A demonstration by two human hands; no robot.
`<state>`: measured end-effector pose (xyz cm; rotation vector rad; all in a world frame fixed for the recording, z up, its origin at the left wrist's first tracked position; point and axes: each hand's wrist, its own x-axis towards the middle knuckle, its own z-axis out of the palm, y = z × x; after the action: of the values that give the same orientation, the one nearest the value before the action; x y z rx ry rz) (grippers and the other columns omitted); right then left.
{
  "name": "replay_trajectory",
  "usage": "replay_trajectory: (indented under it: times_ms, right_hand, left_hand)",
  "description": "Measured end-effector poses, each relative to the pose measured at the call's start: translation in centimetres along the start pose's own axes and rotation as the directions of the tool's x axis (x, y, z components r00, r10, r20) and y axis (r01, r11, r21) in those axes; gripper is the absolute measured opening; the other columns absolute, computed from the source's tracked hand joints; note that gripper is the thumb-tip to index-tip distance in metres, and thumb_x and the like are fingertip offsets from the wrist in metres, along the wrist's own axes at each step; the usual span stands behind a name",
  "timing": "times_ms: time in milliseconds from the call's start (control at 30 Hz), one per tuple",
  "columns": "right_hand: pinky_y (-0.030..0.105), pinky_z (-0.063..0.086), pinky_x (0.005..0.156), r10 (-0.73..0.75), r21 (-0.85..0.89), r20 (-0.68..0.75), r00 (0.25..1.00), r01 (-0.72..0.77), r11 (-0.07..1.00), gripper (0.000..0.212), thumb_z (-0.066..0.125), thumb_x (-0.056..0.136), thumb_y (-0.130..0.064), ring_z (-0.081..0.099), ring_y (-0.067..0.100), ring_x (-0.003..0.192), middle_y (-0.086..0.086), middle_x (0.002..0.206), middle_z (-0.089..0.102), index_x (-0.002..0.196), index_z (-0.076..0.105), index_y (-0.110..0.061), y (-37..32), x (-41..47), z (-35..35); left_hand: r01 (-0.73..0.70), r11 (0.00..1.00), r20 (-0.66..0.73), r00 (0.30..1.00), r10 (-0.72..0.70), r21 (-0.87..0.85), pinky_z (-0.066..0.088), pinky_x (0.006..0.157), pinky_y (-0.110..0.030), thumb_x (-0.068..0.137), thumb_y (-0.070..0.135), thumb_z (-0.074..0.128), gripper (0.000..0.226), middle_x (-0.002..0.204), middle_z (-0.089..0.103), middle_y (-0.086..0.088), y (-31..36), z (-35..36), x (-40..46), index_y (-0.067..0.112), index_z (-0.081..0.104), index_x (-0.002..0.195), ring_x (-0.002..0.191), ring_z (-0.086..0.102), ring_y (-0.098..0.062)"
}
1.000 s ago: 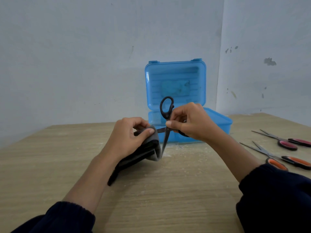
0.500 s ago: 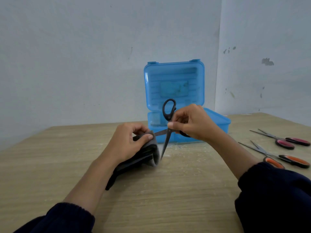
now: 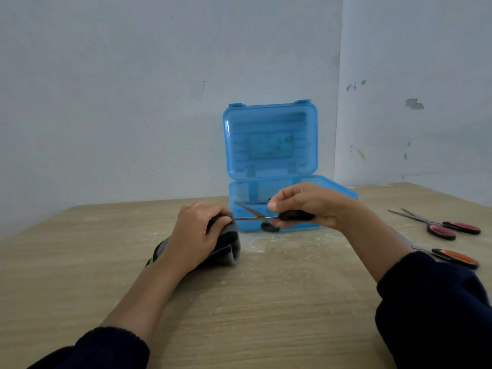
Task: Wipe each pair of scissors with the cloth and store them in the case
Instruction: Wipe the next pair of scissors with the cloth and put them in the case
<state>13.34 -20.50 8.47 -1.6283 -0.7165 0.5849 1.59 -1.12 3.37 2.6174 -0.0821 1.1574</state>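
While the left hand [image 3: 198,235] grips the folded grey cloth [image 3: 229,245] on the wooden table [image 3: 266,302], fingers curled over it, the right hand [image 3: 306,205] pinches the black-handled scissors [image 3: 269,218] by one handle, blades parted and level before the open blue case [image 3: 270,145]. One blade tip appears to enter the cloth. Red-handled scissors [image 3: 450,227] and orange-handled scissors [image 3: 452,257] lie well to the right.
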Motion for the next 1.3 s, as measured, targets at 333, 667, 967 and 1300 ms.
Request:
replay_trajectory:
  times_ms: [333,667,967,1300]
  right_hand:
    - [0.017,0.053,0.075,-0.246,0.065,-0.054,0.968,0.249,0.966,0.011,0.068,0.078,0.001,0.064,0.007,0.078,-0.006,0.073,0.070,0.083,0.071,-0.008,1.9,1.0,0.5]
    - [0.026,0.058,0.063,-0.328,0.054,-0.030,0.944,0.329,0.943,0.006,0.070,0.076,0.001,0.065,0.016,0.063,0.001,0.064,0.069,0.079,0.069,-0.004,2.0,1.2,2.3]
    - [0.021,0.055,0.059,-0.407,0.096,-0.102,0.908,0.416,0.904,0.013,0.069,0.077,0.003,0.063,0.012,0.058,-0.001,0.061,0.066,0.088,0.066,0.008,2.0,1.3,3.1]
    - [0.020,0.054,0.059,-0.439,0.115,-0.134,0.889,0.453,0.884,0.007,0.069,0.076,0.005,0.063,0.009,0.060,0.005,0.068,0.065,0.079,0.066,-0.001,2.1,1.2,4.7]
  left_hand:
    - [0.252,0.923,0.024,0.966,-0.256,-0.290,0.040,0.064,-0.002,0.083,0.019,0.064,0.014,0.068,0.069,0.017,-0.1,-0.6,0.5,0.030,0.068,0.075,0.070,0.061,0.009]
    - [0.279,0.807,-0.118,0.913,-0.391,-0.521,0.046,0.065,-0.017,0.075,0.023,0.072,0.006,0.070,0.072,0.016,0.8,-0.4,1.2,0.029,0.073,0.075,0.066,0.061,-0.003]
    - [0.180,0.926,-0.080,0.973,-0.218,-0.331,0.044,0.068,-0.007,0.080,0.020,0.068,0.006,0.075,0.071,0.013,1.7,-0.3,0.8,0.024,0.072,0.078,0.069,0.063,0.003]
    - [0.258,0.878,0.032,0.963,-0.268,-0.404,0.045,0.067,-0.012,0.079,0.023,0.069,0.007,0.075,0.070,0.004,1.2,-0.4,0.7,0.017,0.072,0.079,0.068,0.059,-0.002]
